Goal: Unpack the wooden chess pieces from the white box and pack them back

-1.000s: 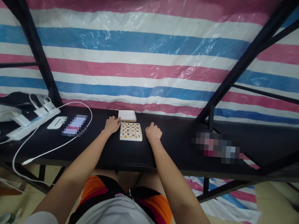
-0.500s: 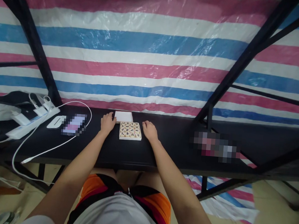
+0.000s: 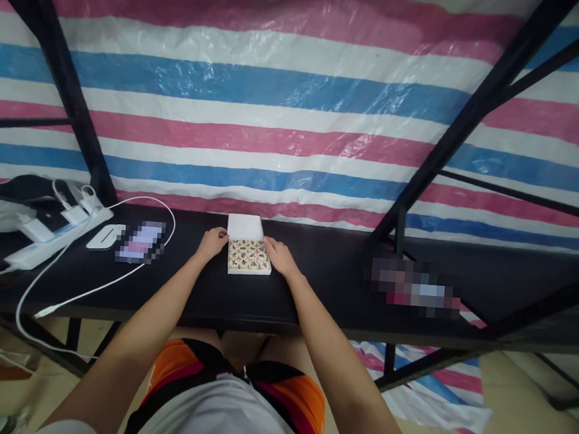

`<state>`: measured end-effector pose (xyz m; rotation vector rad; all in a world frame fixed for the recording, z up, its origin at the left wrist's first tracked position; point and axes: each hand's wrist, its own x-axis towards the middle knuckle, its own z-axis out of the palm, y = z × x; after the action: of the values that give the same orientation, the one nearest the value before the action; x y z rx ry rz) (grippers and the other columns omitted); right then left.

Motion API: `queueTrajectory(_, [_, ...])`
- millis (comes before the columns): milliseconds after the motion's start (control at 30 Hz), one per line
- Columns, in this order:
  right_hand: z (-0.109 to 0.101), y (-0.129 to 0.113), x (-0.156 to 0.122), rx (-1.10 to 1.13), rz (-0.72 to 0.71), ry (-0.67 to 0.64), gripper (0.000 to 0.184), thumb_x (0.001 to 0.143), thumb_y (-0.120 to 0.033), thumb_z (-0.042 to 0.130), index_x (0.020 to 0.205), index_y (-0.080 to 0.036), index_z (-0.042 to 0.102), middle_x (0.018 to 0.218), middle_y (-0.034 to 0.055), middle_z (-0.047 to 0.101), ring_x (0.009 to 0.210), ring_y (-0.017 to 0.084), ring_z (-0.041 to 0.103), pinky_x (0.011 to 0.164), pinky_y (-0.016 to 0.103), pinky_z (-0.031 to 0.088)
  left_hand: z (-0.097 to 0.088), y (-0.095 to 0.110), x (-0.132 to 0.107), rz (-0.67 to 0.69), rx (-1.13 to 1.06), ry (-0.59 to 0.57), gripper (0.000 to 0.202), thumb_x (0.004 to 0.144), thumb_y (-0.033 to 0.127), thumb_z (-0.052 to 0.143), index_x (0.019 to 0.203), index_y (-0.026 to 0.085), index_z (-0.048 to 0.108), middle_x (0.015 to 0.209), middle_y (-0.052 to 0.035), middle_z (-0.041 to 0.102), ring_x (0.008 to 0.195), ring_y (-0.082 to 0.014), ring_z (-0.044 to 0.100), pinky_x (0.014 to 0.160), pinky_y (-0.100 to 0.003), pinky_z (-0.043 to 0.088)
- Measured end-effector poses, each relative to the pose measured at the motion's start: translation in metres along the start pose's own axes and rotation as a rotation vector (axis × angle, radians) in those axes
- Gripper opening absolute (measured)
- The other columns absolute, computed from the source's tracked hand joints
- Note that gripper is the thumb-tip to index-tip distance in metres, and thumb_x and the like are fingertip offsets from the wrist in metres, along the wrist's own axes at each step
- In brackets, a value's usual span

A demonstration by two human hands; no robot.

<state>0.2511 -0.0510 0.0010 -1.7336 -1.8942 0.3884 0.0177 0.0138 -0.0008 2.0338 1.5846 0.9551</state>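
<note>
A shallow pale wooden box (image 3: 249,258) filled with several round chess pieces marked with characters lies on the black shelf-table (image 3: 313,299). Its white lid (image 3: 245,225) lies flat just behind it. My left hand (image 3: 212,242) rests against the box's left side, fingers curled at the far left corner. My right hand (image 3: 275,255) presses against the box's right side, fingers on its far right corner. Both hands flank the box and touch it.
A white power strip (image 3: 52,238) with plugged chargers and a looping white cable (image 3: 88,288) lies at the left, with a white mouse (image 3: 105,236) and a blurred phone (image 3: 142,242) beside it. A blurred object (image 3: 414,290) sits at the right. Black frame bars (image 3: 457,130) cross a striped tarp.
Both hands moved inward from the table beside the box until they touch its two sides. The view shifted slightly.
</note>
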Motion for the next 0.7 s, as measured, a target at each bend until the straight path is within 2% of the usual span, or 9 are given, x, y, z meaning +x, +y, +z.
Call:
queueTrajectory(133, [0.002, 0.003, 0.001, 0.092, 0.002, 0.009, 0.051, 0.096, -0.049, 0.033, 0.141, -0.025, 0.041, 0.131, 0.0047, 0.059, 0.123, 0.021, 0.051, 0.105, 0.034, 0.033, 0.006, -0.001, 0.004, 0.009, -0.112, -0.004, 0.040, 0.077, 0.018, 0.059, 0.117, 0.016, 0.063, 0.091, -0.0066, 0.074, 0.083, -0.0183, 0.068, 0.081, -0.028, 0.050])
queueTrajectory(233, [0.003, 0.004, 0.001, 0.173, 0.006, 0.022, 0.058, 0.094, -0.048, 0.040, 0.145, -0.022, 0.034, 0.131, 0.0063, 0.058, 0.124, 0.020, 0.051, 0.107, 0.035, 0.032, 0.008, -0.005, 0.008, -0.019, -0.149, 0.005, 0.046, 0.076, 0.018, 0.061, 0.121, 0.013, 0.061, 0.092, -0.0068, 0.074, 0.086, -0.0185, 0.068, 0.085, -0.028, 0.050])
queueTrajectory(433, [0.003, 0.008, 0.003, 0.335, 0.009, 0.078, 0.055, 0.092, -0.041, 0.045, 0.143, -0.020, 0.038, 0.131, 0.0066, 0.058, 0.119, 0.016, 0.055, 0.106, 0.032, 0.035, 0.009, -0.010, 0.010, 0.022, -0.237, -0.018, 0.029, 0.074, 0.017, 0.061, 0.101, 0.013, 0.070, 0.088, -0.0064, 0.073, 0.084, -0.0185, 0.068, 0.084, -0.029, 0.051])
queueTrajectory(600, [0.008, 0.010, 0.006, 0.383, -0.049, 0.103, 0.055, 0.091, -0.036, 0.047, 0.143, -0.020, 0.038, 0.131, 0.0079, 0.056, 0.110, 0.015, 0.059, 0.100, 0.030, 0.041, 0.008, -0.008, 0.010, 0.014, -0.390, 0.044, 0.029, 0.068, 0.013, 0.064, 0.097, 0.013, 0.065, 0.098, -0.0080, 0.070, 0.078, -0.0170, 0.068, 0.078, -0.030, 0.053])
queueTrajectory(700, [0.010, 0.009, 0.006, 0.370, -0.100, 0.109, 0.060, 0.090, -0.036, 0.048, 0.145, -0.018, 0.033, 0.132, 0.0106, 0.053, 0.110, 0.016, 0.059, 0.096, 0.029, 0.044, 0.008, -0.007, 0.011, 0.026, -0.494, 0.068, 0.024, 0.067, 0.011, 0.062, 0.090, 0.014, 0.061, 0.092, -0.0054, 0.070, 0.080, -0.0160, 0.067, 0.079, -0.028, 0.053])
